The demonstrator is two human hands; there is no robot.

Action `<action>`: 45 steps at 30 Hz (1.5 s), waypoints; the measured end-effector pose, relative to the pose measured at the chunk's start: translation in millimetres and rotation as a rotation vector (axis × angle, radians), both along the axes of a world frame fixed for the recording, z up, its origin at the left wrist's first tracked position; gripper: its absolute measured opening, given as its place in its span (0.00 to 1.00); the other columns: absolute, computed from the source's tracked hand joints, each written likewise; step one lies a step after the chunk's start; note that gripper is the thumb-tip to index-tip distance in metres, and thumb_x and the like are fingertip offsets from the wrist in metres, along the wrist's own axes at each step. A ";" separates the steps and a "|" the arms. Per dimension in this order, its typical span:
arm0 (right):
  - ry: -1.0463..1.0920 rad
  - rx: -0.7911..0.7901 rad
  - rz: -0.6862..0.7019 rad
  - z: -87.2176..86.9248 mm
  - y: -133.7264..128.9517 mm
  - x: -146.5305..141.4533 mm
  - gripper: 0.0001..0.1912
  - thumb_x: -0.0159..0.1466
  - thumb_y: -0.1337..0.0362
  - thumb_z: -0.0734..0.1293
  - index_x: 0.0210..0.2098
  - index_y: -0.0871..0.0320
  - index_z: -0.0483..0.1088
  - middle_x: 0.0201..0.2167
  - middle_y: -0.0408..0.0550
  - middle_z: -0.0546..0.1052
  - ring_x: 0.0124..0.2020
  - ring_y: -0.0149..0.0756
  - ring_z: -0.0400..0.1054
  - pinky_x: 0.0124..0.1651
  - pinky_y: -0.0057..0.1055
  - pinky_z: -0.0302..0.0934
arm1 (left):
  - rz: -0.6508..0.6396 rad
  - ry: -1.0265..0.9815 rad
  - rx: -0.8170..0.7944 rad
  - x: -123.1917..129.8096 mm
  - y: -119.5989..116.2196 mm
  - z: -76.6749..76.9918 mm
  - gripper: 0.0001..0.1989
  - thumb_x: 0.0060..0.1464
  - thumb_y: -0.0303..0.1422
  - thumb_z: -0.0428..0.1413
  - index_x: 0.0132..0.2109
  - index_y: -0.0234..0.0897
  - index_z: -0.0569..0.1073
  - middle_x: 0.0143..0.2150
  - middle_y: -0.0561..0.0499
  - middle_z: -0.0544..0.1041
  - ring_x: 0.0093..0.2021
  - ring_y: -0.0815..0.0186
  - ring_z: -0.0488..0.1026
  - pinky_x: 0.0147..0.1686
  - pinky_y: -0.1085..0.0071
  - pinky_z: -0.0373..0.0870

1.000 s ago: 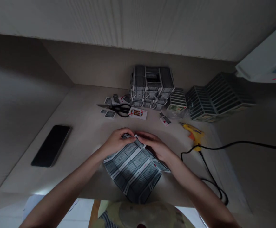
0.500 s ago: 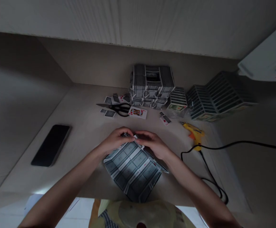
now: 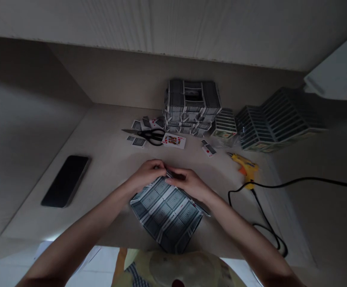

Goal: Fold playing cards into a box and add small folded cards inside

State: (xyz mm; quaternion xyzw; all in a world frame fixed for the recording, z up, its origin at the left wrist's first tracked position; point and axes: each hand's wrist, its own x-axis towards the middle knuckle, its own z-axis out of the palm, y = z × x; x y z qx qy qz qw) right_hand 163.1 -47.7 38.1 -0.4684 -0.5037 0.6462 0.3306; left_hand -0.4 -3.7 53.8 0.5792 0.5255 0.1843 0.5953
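A structure made of playing cards (image 3: 167, 207), with patterned backs showing, lies tilted at the table's front edge, close to my body. My left hand (image 3: 148, 173) grips its upper edge, thumb and fingers pressed together. Beside it, touching the same edge, my right hand (image 3: 188, 182) pinches the cards with thumb and curled fingers. The fingertips of both hands meet at a small folded piece of card, mostly hidden between them.
Black scissors (image 3: 152, 136) lie among cut cards and a face card (image 3: 174, 141). Behind stand a stacked card structure (image 3: 191, 105) and card racks (image 3: 278, 119). A yellow glue gun (image 3: 247, 167) with black cable lies right, a phone (image 3: 66, 181) left.
My right thumb has shifted left and down over the card edge, and the white tab between my fingertips is now mostly covered. My left fingers have closed in slightly. The view has shifted slightly.
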 end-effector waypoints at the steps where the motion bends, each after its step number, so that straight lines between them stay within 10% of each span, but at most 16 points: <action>1: -0.039 0.058 0.034 1.2 -1.5 -0.7 0.27 0.52 0.56 0.69 0.51 0.53 0.67 0.50 0.44 0.72 0.53 0.40 0.63 0.58 0.40 0.52 | -0.007 -0.001 0.012 0.0 -0.1 0.7 0.05 0.38 0.32 0.50 0.23 0.35 0.65 0.23 0.56 0.67 0.25 0.70 0.64 0.23 0.76 0.59; 13: -0.461 0.379 0.113 -1.4 -17.0 -14.0 0.28 0.64 0.62 0.56 0.63 0.57 0.47 0.61 0.55 0.54 0.63 0.41 0.46 0.63 0.43 0.43 | 0.009 -0.041 0.049 -1.6 -1.3 -2.9 0.07 0.41 0.32 0.52 0.31 0.34 0.68 0.29 0.54 0.71 0.32 0.69 0.68 0.34 0.72 0.64; 26: -0.360 0.408 0.217 3.0 -9.0 -3.7 0.25 0.65 0.63 0.55 0.61 0.57 0.50 0.60 0.54 0.57 0.61 0.38 0.50 0.62 0.41 0.46 | -0.283 -0.206 0.147 -18.4 4.5 -1.2 0.15 0.46 0.33 0.58 0.43 0.35 0.71 0.40 0.50 0.73 0.42 0.66 0.68 0.44 0.71 0.63; 45: -0.221 0.339 0.207 -6.9 -3.9 3.7 0.27 0.64 0.61 0.57 0.62 0.55 0.50 0.62 0.49 0.55 0.63 0.39 0.48 0.64 0.42 0.41 | -0.245 -0.216 0.673 -17.0 6.4 -19.2 0.05 0.51 0.32 0.56 0.35 0.37 0.76 0.41 0.46 0.73 0.45 0.66 0.70 0.48 0.66 0.65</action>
